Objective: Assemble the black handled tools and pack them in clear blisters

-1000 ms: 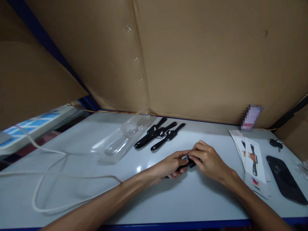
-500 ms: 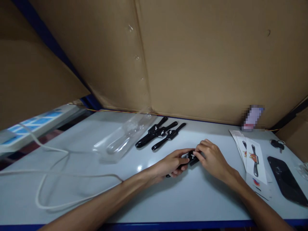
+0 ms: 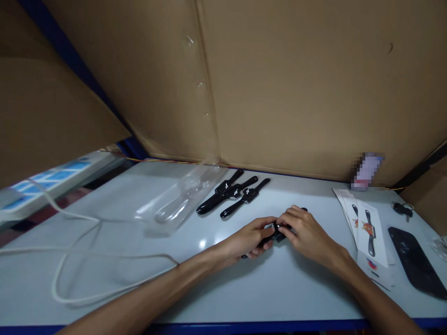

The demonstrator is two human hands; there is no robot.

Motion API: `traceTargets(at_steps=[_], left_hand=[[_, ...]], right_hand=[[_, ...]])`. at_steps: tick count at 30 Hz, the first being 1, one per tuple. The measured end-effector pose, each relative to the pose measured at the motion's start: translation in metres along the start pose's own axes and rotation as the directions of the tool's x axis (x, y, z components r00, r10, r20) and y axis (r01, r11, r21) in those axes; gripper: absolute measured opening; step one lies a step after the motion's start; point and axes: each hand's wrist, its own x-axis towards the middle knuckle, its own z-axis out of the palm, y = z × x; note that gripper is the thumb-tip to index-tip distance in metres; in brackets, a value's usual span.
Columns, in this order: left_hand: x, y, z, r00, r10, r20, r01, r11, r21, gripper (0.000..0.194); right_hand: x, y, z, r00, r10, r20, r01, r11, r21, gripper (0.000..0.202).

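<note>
My left hand [image 3: 248, 238] is closed around one handle of a black spokeshave [image 3: 280, 236], just above the table. At the tool's middle, the fingertips of my right hand [image 3: 304, 231] are pinched on a small part by the bright metal screw; the fingers hide most of it. The far handle's end pokes out behind my right hand. Beyond my hands lie several more black spokeshaves, among them a slim one [image 3: 245, 197] and a thicker one [image 3: 212, 201] set close together on the table.
A clear plastic package [image 3: 171, 209] lies left of the tools. White cable [image 3: 118, 253] loops over the table [image 3: 209, 298] at left. To the right are printed cards [image 3: 375, 232], a dark phone [image 3: 415, 260] and keys [image 3: 402, 209]. A cardboard wall [image 3: 279, 93] stands behind.
My right hand's fingers have shifted slightly left and down over the middle of the spokeshave, and its far handle end now shows. My left hand keeps its hold.
</note>
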Motion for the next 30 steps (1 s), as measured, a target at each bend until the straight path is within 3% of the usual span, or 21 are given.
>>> traceTargets(at_steps=[6, 13, 20, 22, 26, 30], left_hand=[[0.001, 0.001, 0.001, 1.000, 0.015, -0.006, -0.015, 1.000, 0.014, 0.030], [0.000, 0.000, 0.002, 1.000, -0.001, 0.013, 0.000, 1.000, 0.030, 0.031], [-0.001, 0.002, 0.003, 1.000, -0.014, -0.005, 0.015, 0.999, 0.049, 0.024], [-0.001, 0.003, 0.003, 1.000, -0.015, 0.003, 0.015, 0.999, 0.048, 0.026], [-0.002, 0.004, 0.002, 1.000, -0.024, 0.017, 0.023, 0.999, 0.026, 0.030], [-0.002, 0.005, 0.002, 1.000, -0.026, -0.014, 0.026, 1.000, 0.001, 0.022]], right_hand=[[0.002, -0.003, 0.004, 1.000, 0.010, 0.001, -0.010, 0.999, -0.032, 0.018], [0.006, -0.005, 0.004, 0.985, 0.175, -0.006, -0.174, 0.982, 0.078, 0.017], [0.006, -0.007, 0.003, 1.000, 0.025, -0.008, -0.025, 0.998, 0.066, 0.019], [0.008, -0.008, 0.005, 0.996, 0.080, -0.030, -0.077, 0.991, 0.106, 0.018], [0.010, -0.008, 0.007, 0.950, 0.311, -0.036, -0.292, 0.922, 0.254, 0.018], [0.010, -0.007, 0.007, 0.962, 0.260, -0.086, -0.239, 0.949, 0.204, 0.019]])
